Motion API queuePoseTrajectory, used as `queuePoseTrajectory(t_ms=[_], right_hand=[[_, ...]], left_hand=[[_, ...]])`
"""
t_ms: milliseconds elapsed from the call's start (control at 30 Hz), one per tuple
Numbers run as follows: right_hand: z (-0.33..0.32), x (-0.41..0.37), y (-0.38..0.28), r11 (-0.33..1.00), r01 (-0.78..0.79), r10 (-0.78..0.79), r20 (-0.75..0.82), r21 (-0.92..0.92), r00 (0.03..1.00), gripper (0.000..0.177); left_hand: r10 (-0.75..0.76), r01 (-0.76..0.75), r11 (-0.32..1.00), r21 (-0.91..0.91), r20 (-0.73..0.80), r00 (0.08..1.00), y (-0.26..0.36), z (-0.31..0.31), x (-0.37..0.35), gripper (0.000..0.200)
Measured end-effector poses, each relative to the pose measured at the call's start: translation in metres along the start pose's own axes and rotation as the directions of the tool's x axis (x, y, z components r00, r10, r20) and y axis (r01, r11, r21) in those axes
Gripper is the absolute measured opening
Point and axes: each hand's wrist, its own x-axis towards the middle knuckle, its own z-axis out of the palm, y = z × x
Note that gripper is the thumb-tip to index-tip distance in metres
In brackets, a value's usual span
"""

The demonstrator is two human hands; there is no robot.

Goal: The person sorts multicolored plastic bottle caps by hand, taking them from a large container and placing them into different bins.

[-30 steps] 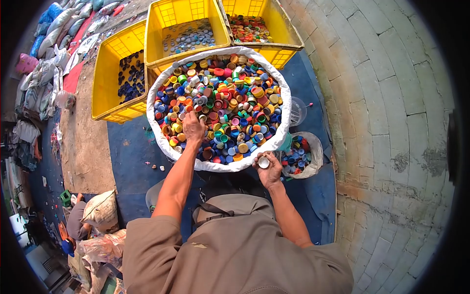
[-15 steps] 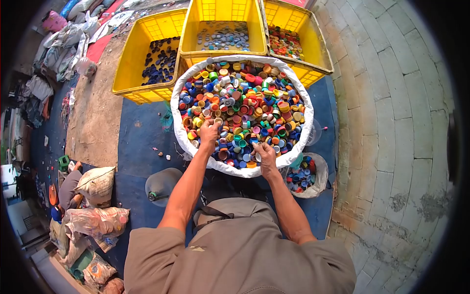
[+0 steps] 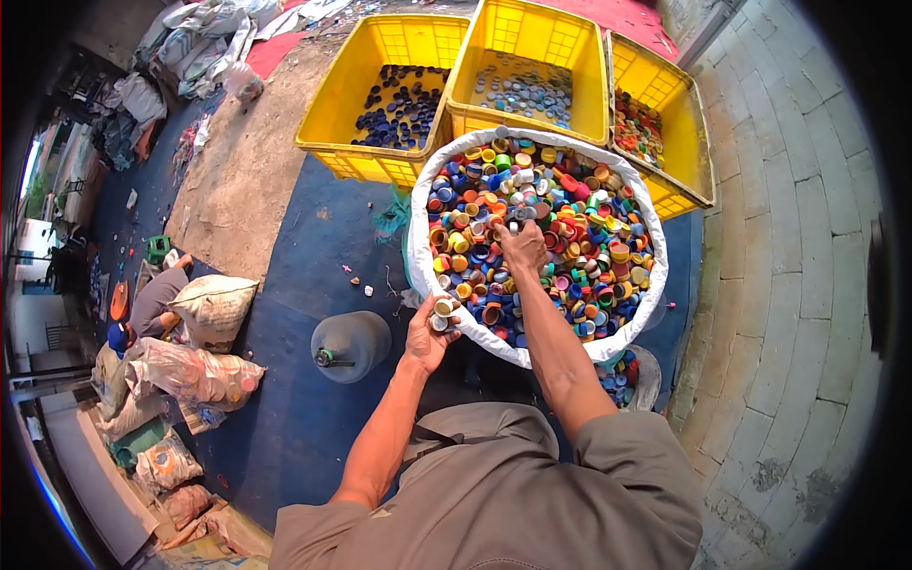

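A big round bag with a white rolled rim [image 3: 427,190] stands in front of me, heaped with bottle caps [image 3: 570,275] of many colours. My left hand [image 3: 425,344] is just outside the near-left rim, palm up, its fingers closed around a few whitish bottle caps [image 3: 443,307]. Over the far-left middle of the heap, my right hand [image 3: 525,249] reaches down with bent fingers. A white cap [image 3: 514,228] shows at its fingertips, among grey ones; the fingertips are partly hidden.
Behind the bag stand three yellow crates: one with dark blue caps [image 3: 318,141], one with pale caps [image 3: 528,33], one with red and orange caps [image 3: 698,142]. A large clear jug [image 3: 356,347] lies left. At far left, a person [image 3: 157,299] is beside stuffed sacks [image 3: 214,313].
My view has turned, shifting the scene rightward. My left hand has come out of the heap to the near-left rim with whitish caps. The right hand has moved from the near rim farther into the heap.
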Motion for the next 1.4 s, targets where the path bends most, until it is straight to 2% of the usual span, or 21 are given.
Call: queuePoseTrajectory(t_ms=[67, 133, 233, 333, 367, 400, 533, 600, 667, 700, 800, 833, 933, 1067, 1233, 1333, 1367, 1400], right_hand=[[0.006, 0.002, 0.002, 0.999, 0.026, -0.026, -0.004, -0.033, 1.0, 0.041], [0.008, 0.001, 0.003, 0.998, 0.049, -0.05, -0.04, -0.047, 0.998, 0.037], [0.009, -0.001, 0.01, 0.995, 0.077, -0.072, -0.077, 0.057, 0.994, 0.033], [-0.006, -0.019, 0.012, 0.947, 0.239, -0.203, -0.178, 0.216, 0.963, 0.029], [-0.014, -0.029, 0.011, 0.899, 0.311, -0.255, -0.209, 0.308, 0.944, 0.027], [-0.025, -0.042, 0.008, 0.885, 0.353, -0.29, -0.234, 0.303, 0.928, 0.024], [-0.068, -0.094, 0.006, 0.809, 0.416, -0.369, -0.192, 0.416, 0.909, 0.024], [-0.079, -0.112, 0.014, 0.76, 0.508, -0.448, -0.239, 0.406, 0.861, 0.026], [-0.083, -0.124, 0.028, 0.782, 0.488, -0.433, -0.225, 0.387, 0.873, 0.024], [-0.086, -0.129, 0.033, 0.783, 0.477, -0.421, -0.225, 0.399, 0.879, 0.023], [-0.095, -0.135, 0.047, 0.783, 0.485, -0.409, -0.264, 0.389, 0.873, 0.022], [-0.1, -0.138, 0.049, 0.801, 0.467, -0.394, -0.257, 0.375, 0.882, 0.022], [-0.114, -0.146, 0.049, 0.791, 0.466, -0.39, -0.259, 0.397, 0.883, 0.024], [-0.121, -0.15, 0.05, 0.742, 0.543, -0.463, -0.285, 0.392, 0.839, 0.03], [-0.143, -0.151, 0.051, 0.742, 0.531, -0.515, -0.158, 0.409, 0.842, 0.032], [-0.154, -0.147, 0.053, 0.757, 0.575, -0.582, -0.08, 0.311, 0.809, 0.028], [-0.157, -0.146, 0.051, 0.775, 0.535, -0.556, -0.041, 0.338, 0.83, 0.022], [-0.16, -0.145, 0.051, 0.778, 0.535, -0.561, -0.018, 0.33, 0.828, 0.022]], left_hand=[[0.015, -0.015, 1.0, -0.015, -0.014, 1.0, -0.002, -0.007, -0.001, 0.026], [0.015, -0.016, 0.999, -0.04, -0.03, 0.999, -0.003, -0.015, 0.001, 0.025], [0.027, -0.03, 0.998, -0.056, -0.058, 0.998, -0.006, -0.015, 0.004, 0.023], [-0.012, 0.013, 1.0, 0.003, -0.08, 0.997, -0.003, -0.007, 0.008, 0.023], [-0.026, 0.027, 0.999, 0.019, -0.057, 0.998, -0.003, -0.004, 0.01, 0.023], [-0.04, 0.041, 0.999, 0.034, -0.034, 0.999, -0.002, -0.001, 0.012, 0.024], [-0.077, 0.062, 0.981, 0.182, 0.076, 0.994, -0.001, 0.03, 0.012, 0.027], [-0.038, -0.016, 0.943, 0.332, 0.154, 0.987, -0.004, 0.051, 0.008, 0.023], [-0.046, -0.079, 0.902, 0.425, 0.275, 0.96, -0.012, 0.062, 0.007, 0.023], [-0.036, -0.097, 0.909, 0.405, 0.307, 0.951, -0.018, 0.067, 0.007, 0.032], [-0.031, -0.193, 0.865, 0.464, 0.432, 0.901, -0.025, 0.078, 0.002, 0.039], [-0.087, -0.163, 0.856, 0.49, 0.449, 0.889, -0.028, 0.078, 0.003, 0.045], [-0.087, -0.217, 0.788, 0.577, 0.452, 0.888, -0.037, 0.084, 0.002, 0.043], [-0.037, -0.22, 0.827, 0.517, 0.441, 0.897, -0.041, 0.083, 0.009, 0.045], [-0.063, -0.288, 0.763, 0.578, 0.511, 0.857, -0.029, 0.089, 0.004, 0.043], [-0.109, -0.349, 0.682, 0.642, 0.562, 0.82, -0.019, 0.093, -0.001, 0.041], [-0.054, -0.45, 0.594, 0.667, 0.591, 0.805, -0.018, 0.093, -0.002, 0.04], [0.021, -0.589, 0.518, 0.62, 0.68, 0.733, -0.019, 0.093, 0.001, 0.04]])
